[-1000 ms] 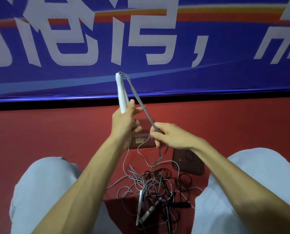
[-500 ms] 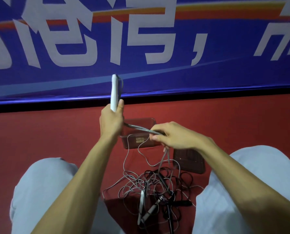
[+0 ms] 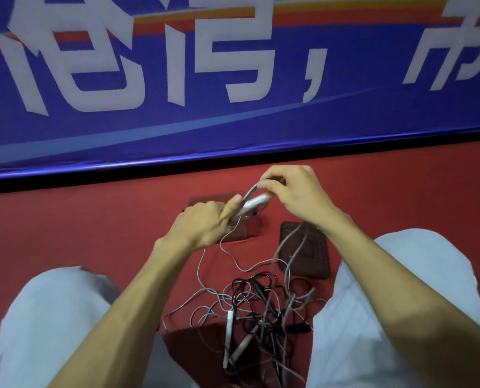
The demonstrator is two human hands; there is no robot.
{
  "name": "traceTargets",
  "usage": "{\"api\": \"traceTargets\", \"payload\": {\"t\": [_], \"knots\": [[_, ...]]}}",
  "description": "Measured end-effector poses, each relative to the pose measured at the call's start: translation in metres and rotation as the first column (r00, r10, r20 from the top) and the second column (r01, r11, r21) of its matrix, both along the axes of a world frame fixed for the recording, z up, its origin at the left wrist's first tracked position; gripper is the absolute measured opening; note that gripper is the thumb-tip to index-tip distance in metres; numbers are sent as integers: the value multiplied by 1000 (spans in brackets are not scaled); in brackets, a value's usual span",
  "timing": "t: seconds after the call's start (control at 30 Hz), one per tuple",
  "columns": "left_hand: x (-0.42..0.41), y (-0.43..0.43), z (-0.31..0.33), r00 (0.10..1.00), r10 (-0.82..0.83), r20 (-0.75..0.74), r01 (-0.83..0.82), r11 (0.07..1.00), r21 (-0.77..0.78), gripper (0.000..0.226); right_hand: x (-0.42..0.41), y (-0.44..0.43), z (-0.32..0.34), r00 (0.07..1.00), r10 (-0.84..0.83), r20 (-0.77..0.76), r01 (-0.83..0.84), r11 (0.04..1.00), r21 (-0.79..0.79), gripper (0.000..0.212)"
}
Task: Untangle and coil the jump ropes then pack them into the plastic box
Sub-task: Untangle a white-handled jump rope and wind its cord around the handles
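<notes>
Red floor (image 3: 79, 219) fills mid frame, with a blue banner (image 3: 233, 130) with big white characters across the top. Person seated, knees in pale trousers at lower left (image 3: 51, 317) and lower right (image 3: 415, 289).

Head view, only one:
- Left hand (image 3: 202, 222), centre frame, is clenched round a white handle (image 3: 254, 204); thumb lies along it and the handle tip points up-right.
- Right hand (image 3: 297, 194), just right of it, has fingers curled and pinching the grey cord (image 3: 250, 191) where it loops over the handle's far end. Hands nearly touch.
- Grey cord trails down from the hands to the tangled rope pile (image 3: 255, 301) on the floor btwn the knees. Pile is grey + black cords mixed, w/ two more white handles (image 3: 229, 326) and a black handle (image 3: 297, 329) in it.
- Clear plastic box (image 3: 247, 232) sits on the floor under/behind the left hand, partly hidden; can't tell what's inside.
- Its lid (image 3: 314, 256) lies flat just right of the box, apart from it, w/ a grey strand crossing over it.
</notes>
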State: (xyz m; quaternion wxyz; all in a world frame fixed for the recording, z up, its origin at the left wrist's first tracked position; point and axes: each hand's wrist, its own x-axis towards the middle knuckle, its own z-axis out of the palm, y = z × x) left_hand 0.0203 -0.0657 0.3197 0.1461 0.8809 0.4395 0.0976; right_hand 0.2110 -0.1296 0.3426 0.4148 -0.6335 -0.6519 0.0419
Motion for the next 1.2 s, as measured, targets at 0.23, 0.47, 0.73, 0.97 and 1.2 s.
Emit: {"api": "traceTargets", "payload": {"t": [0.23,0.47,0.73,0.97,1.2], "knots": [[0,-20,6,961,-272,57,271,962,21,59,6,5,1,941,-244,-235,225,969,-104,27],[-2,-18,11,857,-216,467,234,972,21,31,12,7,-1,618,-78,-782,-95,980,-173,24],[0,7,4,627,190,756,-25,974,-224,38,-11,-3,5,686,82,-723,-524,745,-413,24],[2,14,-6,700,328,635,-219,944,-247,38,-29,-20,8,882,392,-261,-464,635,-617,21],[2,21,-20,925,274,265,-258,962,-92,46,-25,-17,3,880,415,233,-311,872,-378,24]]}}
